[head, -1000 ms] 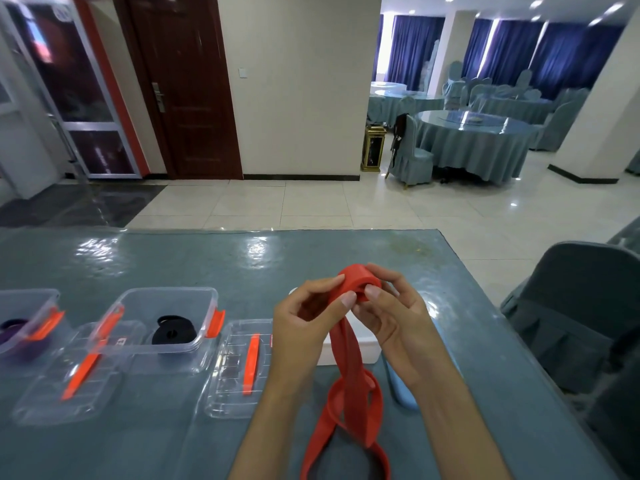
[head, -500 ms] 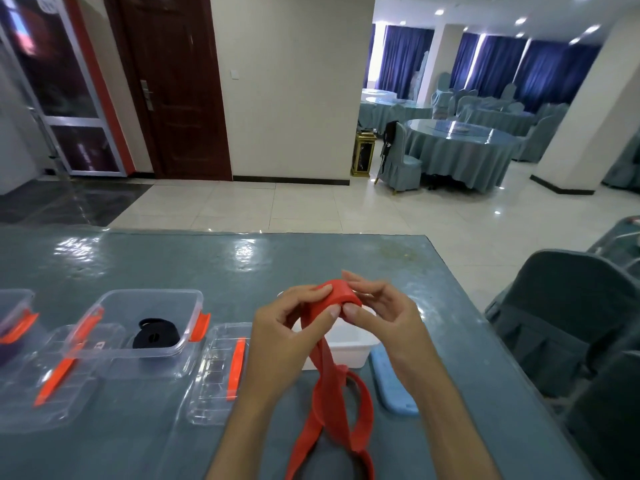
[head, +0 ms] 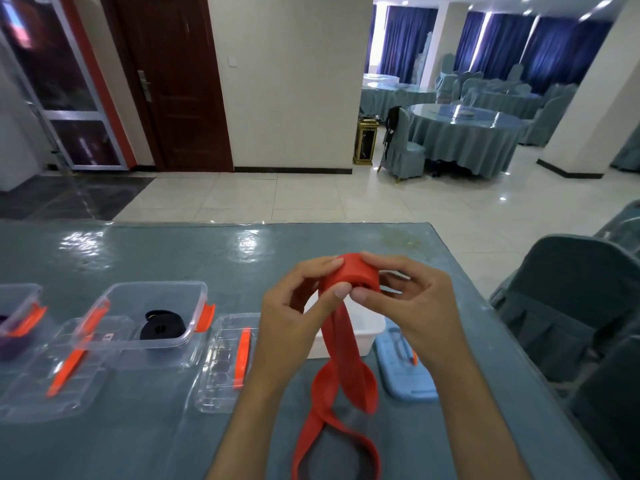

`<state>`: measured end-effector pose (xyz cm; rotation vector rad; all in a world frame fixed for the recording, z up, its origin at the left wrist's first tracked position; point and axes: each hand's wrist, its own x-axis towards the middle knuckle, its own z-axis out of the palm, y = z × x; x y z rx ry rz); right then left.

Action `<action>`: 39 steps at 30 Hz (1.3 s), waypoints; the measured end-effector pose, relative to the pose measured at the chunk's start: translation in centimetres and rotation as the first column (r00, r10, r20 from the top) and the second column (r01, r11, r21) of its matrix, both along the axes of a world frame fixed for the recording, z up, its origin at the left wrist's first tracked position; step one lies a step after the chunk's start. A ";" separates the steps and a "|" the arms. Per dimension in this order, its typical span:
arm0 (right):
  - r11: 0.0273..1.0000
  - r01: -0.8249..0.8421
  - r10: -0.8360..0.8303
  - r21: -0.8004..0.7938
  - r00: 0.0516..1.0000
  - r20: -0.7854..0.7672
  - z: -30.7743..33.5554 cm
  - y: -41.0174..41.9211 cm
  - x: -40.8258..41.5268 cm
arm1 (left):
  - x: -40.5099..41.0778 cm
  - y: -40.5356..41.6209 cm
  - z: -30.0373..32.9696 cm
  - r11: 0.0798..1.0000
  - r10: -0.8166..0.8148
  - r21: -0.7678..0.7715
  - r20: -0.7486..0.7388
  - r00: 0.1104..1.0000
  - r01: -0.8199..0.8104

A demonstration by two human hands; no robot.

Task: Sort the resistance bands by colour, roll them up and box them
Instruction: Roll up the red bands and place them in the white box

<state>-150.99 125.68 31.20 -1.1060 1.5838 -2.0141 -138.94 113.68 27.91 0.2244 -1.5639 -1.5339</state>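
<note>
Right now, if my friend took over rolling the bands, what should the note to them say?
Hands: the left hand and right hand both pinch the rolled-up end of the red band, held above the table.
Things: the rest of the red band hangs down loose, its tail looping on the table. A rolled black band lies in an open clear box. A purple band sits in the box at the far left. A white box stands behind the hands, its blue lid beside it.
Done: black and purple boxed.
Left: finish rolling the red band, box it, put the lids on.
</note>
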 end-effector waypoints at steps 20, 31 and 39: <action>0.994 0.103 -0.091 -0.030 0.955 0.281 -1.2 -2.3 1.9 | 0.1 -0.7 0.1 0.996 -0.029 0.085 0.103 0.994 0.020; 0.974 0.222 -0.203 -0.043 0.943 0.264 -0.4 -2.1 1.6 | 0.2 -0.1 0.5 0.997 -0.052 0.071 0.155 0.987 0.041; 0.994 0.091 -0.101 0.057 0.974 0.203 -1.3 -2.2 1.2 | 0.4 -1.2 -0.6 0.984 0.060 -0.175 0.254 0.965 -0.015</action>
